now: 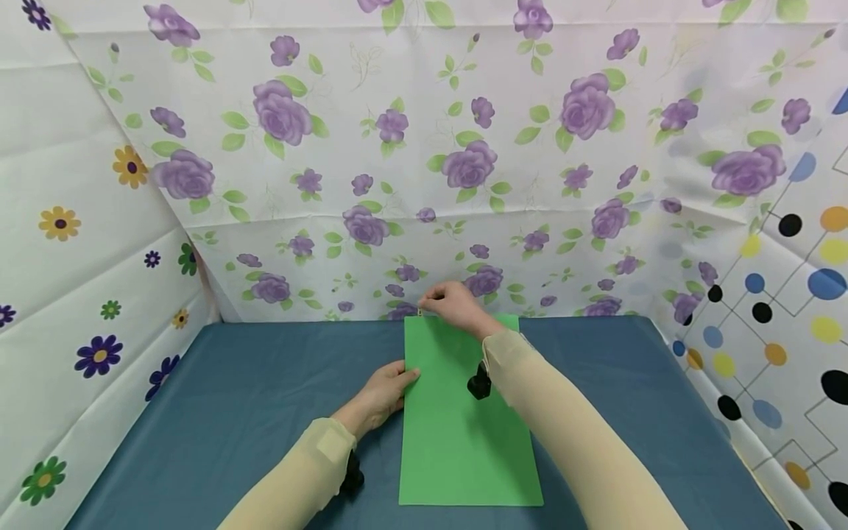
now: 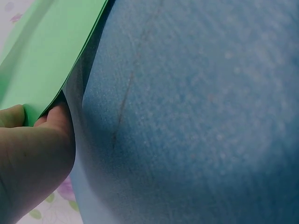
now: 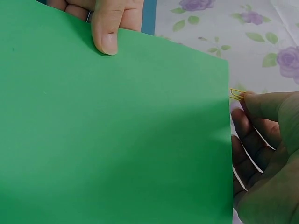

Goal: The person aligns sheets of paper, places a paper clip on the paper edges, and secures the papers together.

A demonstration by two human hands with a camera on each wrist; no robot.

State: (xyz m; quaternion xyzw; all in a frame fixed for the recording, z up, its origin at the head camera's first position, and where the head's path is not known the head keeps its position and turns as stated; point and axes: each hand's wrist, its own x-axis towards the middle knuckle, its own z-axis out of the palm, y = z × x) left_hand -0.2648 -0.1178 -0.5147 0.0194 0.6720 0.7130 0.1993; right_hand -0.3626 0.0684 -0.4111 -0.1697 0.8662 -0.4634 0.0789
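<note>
Green paper (image 1: 464, 442), more than one sheet by its edge in the left wrist view, lies lengthwise on the blue-covered table. My left hand (image 1: 383, 394) pinches its left edge, thumb on top and fingers beneath. Beyond the far edge, near the far left corner, my right hand (image 1: 453, 305) pinches a yellow paper clip (image 3: 237, 94) between thumb and forefinger. The clip's free end meets the paper's edge in the right wrist view; whether it has slipped over the sheets I cannot tell.
A blue cloth (image 1: 291, 390) covers the table. Behind it hangs a white curtain with purple roses (image 1: 470, 165). Flowered sheeting (image 1: 59, 287) stands on the left, dotted sheeting (image 1: 788, 316) on the right. A small black camera (image 1: 480, 383) sits at my right wrist.
</note>
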